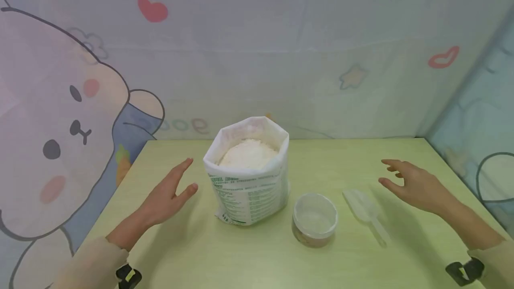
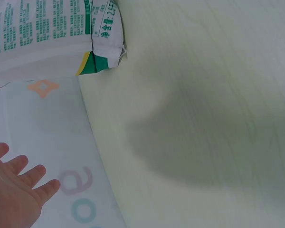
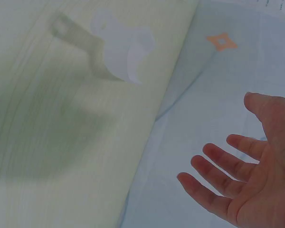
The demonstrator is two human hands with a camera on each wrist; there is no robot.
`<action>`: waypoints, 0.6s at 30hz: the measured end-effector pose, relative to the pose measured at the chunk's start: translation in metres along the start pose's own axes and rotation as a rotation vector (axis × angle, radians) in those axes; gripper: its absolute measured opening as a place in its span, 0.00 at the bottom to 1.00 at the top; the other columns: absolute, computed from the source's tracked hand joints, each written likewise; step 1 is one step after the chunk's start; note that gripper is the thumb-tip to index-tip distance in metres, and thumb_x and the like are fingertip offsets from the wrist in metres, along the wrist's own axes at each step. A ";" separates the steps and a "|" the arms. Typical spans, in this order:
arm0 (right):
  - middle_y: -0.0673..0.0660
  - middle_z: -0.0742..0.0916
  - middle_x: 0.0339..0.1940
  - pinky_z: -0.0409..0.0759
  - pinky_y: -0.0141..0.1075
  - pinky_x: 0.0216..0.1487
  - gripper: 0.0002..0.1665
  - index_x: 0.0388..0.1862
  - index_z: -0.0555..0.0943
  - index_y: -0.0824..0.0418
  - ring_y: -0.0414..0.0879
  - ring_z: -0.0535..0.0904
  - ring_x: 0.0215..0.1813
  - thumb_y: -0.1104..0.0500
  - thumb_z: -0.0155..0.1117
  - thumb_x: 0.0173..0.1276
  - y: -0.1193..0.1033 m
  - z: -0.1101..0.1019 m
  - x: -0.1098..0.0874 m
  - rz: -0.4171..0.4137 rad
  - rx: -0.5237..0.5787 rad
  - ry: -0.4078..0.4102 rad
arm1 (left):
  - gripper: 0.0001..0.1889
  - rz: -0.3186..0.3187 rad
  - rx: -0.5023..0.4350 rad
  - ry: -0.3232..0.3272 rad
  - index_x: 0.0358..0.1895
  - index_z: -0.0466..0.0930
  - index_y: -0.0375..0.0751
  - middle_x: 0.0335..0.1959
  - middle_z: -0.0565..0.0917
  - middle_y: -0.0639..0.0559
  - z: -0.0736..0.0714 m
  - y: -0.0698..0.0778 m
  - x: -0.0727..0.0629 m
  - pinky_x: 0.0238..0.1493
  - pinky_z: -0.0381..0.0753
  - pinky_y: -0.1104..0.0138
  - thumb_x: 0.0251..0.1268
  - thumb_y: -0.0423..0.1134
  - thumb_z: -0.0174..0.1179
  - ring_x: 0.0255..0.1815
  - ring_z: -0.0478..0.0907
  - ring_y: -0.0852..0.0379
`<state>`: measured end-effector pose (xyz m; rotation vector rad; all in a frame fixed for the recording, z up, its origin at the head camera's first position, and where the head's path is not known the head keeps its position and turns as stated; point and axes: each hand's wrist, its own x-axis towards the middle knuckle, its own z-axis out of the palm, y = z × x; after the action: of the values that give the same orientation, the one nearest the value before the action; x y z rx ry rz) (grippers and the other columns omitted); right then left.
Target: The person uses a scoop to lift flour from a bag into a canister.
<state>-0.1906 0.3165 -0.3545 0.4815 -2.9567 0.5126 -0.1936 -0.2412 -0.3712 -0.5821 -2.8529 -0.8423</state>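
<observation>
A white bag with green print (image 1: 250,197) stands upright on the table, its top rolled open on a pale powder (image 1: 250,154). To its right is a round, clear tub (image 1: 315,220), and beyond that a translucent scoop (image 1: 366,211) lies flat with its handle toward the near side. My left hand (image 1: 166,197) hovers left of the bag with fingers extended, touching nothing. Over the table right of the scoop, my right hand (image 1: 419,186) is held in the air, fingers spread and relaxed. The right wrist view shows the scoop (image 3: 123,47) apart from that hand.
The light wood-grain table (image 1: 257,262) ends at the back against a hanging cloth (image 1: 257,57) printed with a cartoon bear, hearts and a star. Another cloth (image 1: 490,115) hangs along the right side. Dark bands (image 1: 128,275) sit on both wrists.
</observation>
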 end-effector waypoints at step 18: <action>0.66 0.84 0.41 0.79 0.43 0.29 0.29 0.56 0.71 0.68 0.53 0.83 0.36 0.50 0.61 0.64 -0.004 0.034 -0.019 0.077 0.090 -0.063 | 0.34 -0.034 -0.180 0.033 0.72 0.49 0.45 0.70 0.57 0.42 0.037 0.003 -0.001 0.60 0.64 0.42 0.68 0.48 0.52 0.68 0.58 0.39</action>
<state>-0.1733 0.3065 -0.3877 0.4016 -3.0326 0.6531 -0.1918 -0.2197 -0.4009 -0.5343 -2.7833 -1.1124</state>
